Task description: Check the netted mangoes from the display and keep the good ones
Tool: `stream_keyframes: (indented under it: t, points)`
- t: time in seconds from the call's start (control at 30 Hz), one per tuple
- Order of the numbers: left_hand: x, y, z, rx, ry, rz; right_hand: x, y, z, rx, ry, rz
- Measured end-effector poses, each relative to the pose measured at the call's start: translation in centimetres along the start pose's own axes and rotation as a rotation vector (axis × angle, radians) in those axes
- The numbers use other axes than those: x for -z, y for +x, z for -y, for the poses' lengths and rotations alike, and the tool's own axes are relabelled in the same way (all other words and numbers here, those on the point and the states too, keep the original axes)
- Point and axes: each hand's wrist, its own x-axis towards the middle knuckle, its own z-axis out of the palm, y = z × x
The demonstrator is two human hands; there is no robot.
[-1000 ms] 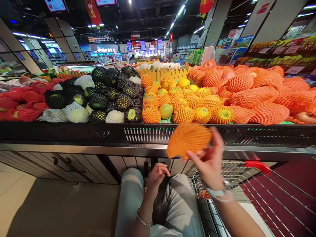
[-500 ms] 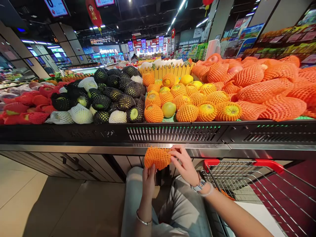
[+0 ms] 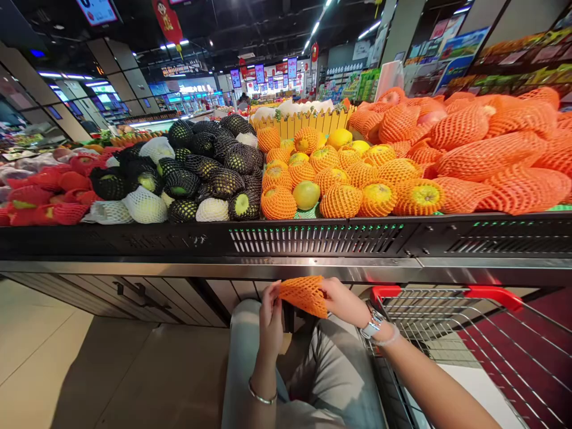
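An orange foam fruit net (image 3: 304, 294) is stretched between my two hands, below the metal edge of the fruit stand. My left hand (image 3: 270, 316) pinches its narrow left end. At the wide right end, my right hand (image 3: 342, 301) grips the net, some fingers hidden inside or behind it. The net looks flat and slack, with no fruit showing in it. Just beyond lie yellow melons in orange nets (image 3: 342, 202) and one bare yellow-green melon (image 3: 306, 195).
A metal shopping cart (image 3: 447, 310) with red corners stands close at my right. The black stand rim (image 3: 313, 238) runs across in front. Fruit in black nets (image 3: 223, 182) lies left of the melons; larger fruit in orange nets (image 3: 487, 152) is piled right.
The net has gone from a bunched, rounded shape to a flat, stretched one. My left hand has moved from beneath it to its left end; my right hand has shifted slightly right.
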Motion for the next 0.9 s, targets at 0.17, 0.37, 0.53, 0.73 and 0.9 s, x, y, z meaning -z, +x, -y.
stream_keyframes:
  t: [0.17,0.37,0.53,0.73,0.9]
  points:
    - [0.1,0.5,0.5,0.137,-0.225,-0.131,-0.3,0.2,0.0,0.134,0.11,-0.123]
    - [0.8,0.9,0.1,0.339,-0.14,0.143,0.0,0.4,-0.3,0.269,0.168,-0.024]
    - [0.8,0.9,-1.1,0.297,-0.089,0.165,-0.2,0.4,-0.5,0.334,0.151,0.041]
    - [0.0,0.2,-0.5,0.292,-0.227,0.117,-0.3,0.7,-0.5,0.227,0.112,-0.042]
    - [-0.2,1.0,2.4,0.389,-0.483,-0.071,4.1,1.5,1.0,0.066,0.084,-0.482]
